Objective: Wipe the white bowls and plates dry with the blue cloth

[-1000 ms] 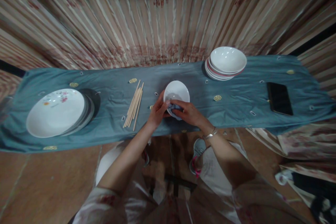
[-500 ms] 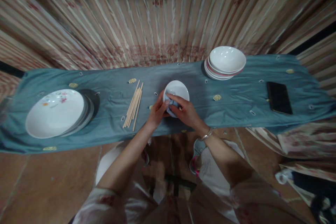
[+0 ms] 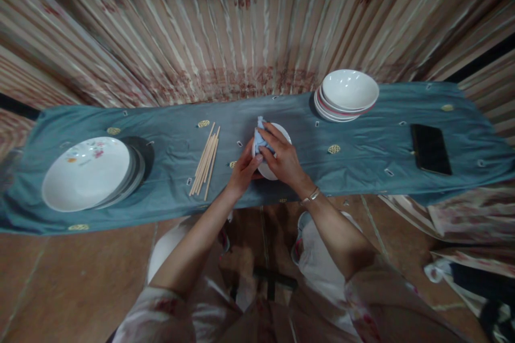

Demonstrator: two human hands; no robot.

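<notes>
A small white bowl (image 3: 267, 171) is held over the near edge of the cloth-covered table. My left hand (image 3: 243, 167) grips its left side, thumb at the rim and the other fingers partly hidden around the outside. With my right hand (image 3: 284, 157) I press a light blue cloth (image 3: 262, 138) against the inside and far-left rim. The cloth is bunched under the fingers, and one end of it sticks up past the rim. A bracelet (image 3: 311, 195) circles my right wrist.
Several pale wooden chopsticks (image 3: 205, 163) lie left of the bowl. Farther left stands a stack of flower-patterned plates (image 3: 86, 174). White bowls (image 3: 348, 94) are stacked at the back right, and a black phone-like object (image 3: 431, 149) lies near the right end of the blue tablecloth (image 3: 169, 182).
My right hand and the blue cloth have moved from the near inside of the bowl up to its far-left rim. My left hand keeps its hold on the bowl.
</notes>
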